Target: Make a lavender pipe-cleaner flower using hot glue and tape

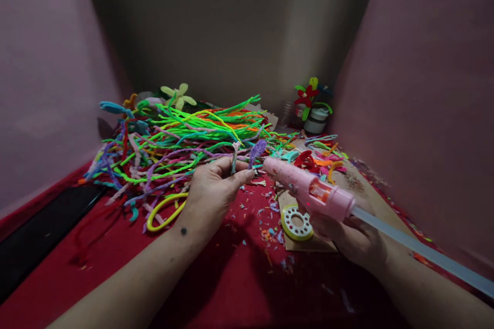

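My left hand [216,185] pinches a small purple pipe-cleaner piece [257,151] with a pale stem [233,158] between thumb and fingers, held above the red cloth. My right hand [347,239] grips a pink glue gun [309,187] whose nozzle points left at the purple piece and nearly touches it. A clear glue stick [420,252] juts out of the gun's back toward the lower right.
A big heap of coloured pipe cleaners [181,139] lies behind my left hand on the red cloth [247,267]. A yellow loop [162,213], a tape roll [296,222] on cardboard [309,241], a jar with pipe-cleaner flowers [314,108] and a dark strip [38,236] are around.
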The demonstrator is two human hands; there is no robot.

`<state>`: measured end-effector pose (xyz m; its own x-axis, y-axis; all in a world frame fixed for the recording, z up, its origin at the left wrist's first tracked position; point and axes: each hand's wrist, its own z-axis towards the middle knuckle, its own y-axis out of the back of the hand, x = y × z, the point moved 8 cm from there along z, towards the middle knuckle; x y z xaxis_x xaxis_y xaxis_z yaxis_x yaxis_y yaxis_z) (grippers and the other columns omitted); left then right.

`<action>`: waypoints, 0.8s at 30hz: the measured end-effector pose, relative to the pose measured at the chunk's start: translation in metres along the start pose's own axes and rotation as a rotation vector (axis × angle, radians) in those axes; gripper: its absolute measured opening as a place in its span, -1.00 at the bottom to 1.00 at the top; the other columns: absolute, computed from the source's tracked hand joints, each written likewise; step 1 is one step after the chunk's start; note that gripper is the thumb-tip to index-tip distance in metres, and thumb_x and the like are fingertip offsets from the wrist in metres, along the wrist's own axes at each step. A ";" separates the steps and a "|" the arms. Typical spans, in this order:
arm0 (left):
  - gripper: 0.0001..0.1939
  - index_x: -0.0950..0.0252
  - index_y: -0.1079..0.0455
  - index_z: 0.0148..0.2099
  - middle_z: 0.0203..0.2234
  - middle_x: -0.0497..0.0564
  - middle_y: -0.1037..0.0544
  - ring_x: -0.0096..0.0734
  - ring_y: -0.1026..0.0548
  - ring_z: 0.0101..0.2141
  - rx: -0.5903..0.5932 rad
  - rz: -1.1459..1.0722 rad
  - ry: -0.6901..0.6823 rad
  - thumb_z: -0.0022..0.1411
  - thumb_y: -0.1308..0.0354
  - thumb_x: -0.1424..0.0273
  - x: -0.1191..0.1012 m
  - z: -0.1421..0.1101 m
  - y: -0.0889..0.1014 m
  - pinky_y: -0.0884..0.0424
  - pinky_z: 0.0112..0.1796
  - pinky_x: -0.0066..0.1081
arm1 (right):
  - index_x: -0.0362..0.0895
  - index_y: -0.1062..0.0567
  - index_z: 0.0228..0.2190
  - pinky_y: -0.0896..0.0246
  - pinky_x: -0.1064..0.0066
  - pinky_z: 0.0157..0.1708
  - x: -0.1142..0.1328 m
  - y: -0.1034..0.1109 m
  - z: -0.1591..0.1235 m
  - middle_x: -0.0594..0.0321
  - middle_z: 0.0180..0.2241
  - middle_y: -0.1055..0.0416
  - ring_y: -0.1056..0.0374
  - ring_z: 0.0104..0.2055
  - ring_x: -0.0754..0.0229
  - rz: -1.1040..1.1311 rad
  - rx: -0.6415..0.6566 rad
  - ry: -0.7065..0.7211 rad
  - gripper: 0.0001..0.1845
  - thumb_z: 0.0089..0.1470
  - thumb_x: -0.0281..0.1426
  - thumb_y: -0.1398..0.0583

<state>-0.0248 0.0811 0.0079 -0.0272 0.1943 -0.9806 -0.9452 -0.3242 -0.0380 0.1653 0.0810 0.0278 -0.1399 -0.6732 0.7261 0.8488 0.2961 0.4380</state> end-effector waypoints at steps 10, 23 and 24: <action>-0.87 0.31 -0.43 -0.49 -0.69 -0.16 -0.35 -0.63 -0.11 -0.68 0.012 0.013 0.018 -0.11 -0.29 0.37 0.004 0.001 0.000 -0.06 -0.60 -0.51 | -0.06 -0.48 -0.51 -0.21 0.37 -0.45 0.008 -0.005 0.000 0.22 -0.55 -0.35 -0.28 -0.49 0.15 -0.103 0.057 0.081 -0.72 0.03 -0.13 -0.15; -0.86 0.33 -0.43 -0.48 -0.70 -0.16 -0.32 -0.67 -0.11 -0.70 0.032 -0.025 0.015 -0.11 -0.31 0.38 0.005 0.002 0.000 0.00 -0.66 -0.55 | -0.04 -0.50 -0.37 -0.28 0.27 -0.39 -0.005 -0.008 -0.002 0.13 -0.48 -0.42 -0.32 -0.41 0.06 -0.070 0.102 0.050 -0.67 -0.02 -0.07 -0.14; -0.85 0.33 -0.44 -0.47 -0.69 -0.15 -0.32 -0.68 -0.10 -0.70 0.030 -0.028 0.020 -0.11 -0.31 0.37 0.006 0.002 0.000 0.00 -0.66 -0.56 | -0.04 -0.50 -0.38 -0.28 0.28 -0.38 -0.005 -0.008 -0.002 0.13 -0.48 -0.42 -0.33 -0.41 0.06 -0.082 0.104 0.055 -0.66 -0.02 -0.05 -0.13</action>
<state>-0.0258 0.0841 0.0021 0.0054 0.1842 -0.9829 -0.9548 -0.2913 -0.0598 0.1603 0.0804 0.0198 -0.1760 -0.7331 0.6569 0.7781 0.3051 0.5490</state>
